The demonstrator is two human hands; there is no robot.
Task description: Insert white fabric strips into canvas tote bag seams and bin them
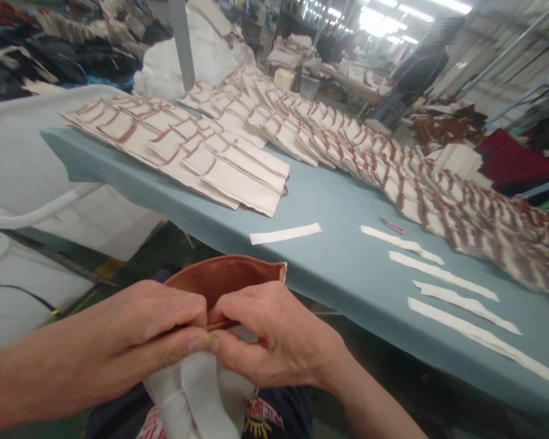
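Observation:
Both my hands pinch the near edge of a brown-and-white sewn fabric piece [238, 274] above my lap. My left hand [150, 329] grips the edge from the left, thumb on top and fingers curled under. Close against it, my right hand [279, 335] pinches the same edge, the two thumb tips touching. Brown lining shows beyond my fingers, and the piece bulges open like a pouch. A white strip [205, 390] hangs down below my thumbs, over the white outer side. The fingertips inside the fold are hidden.
A blue-covered table [329, 268] stretches ahead, with white strips [443, 274] and a small pink-handled tool [393, 227] on it. Stacked white pieces with brown edging [183, 146] lie at left; longer overlapping rows [357, 146] run behind. A person [416, 73] stands far back.

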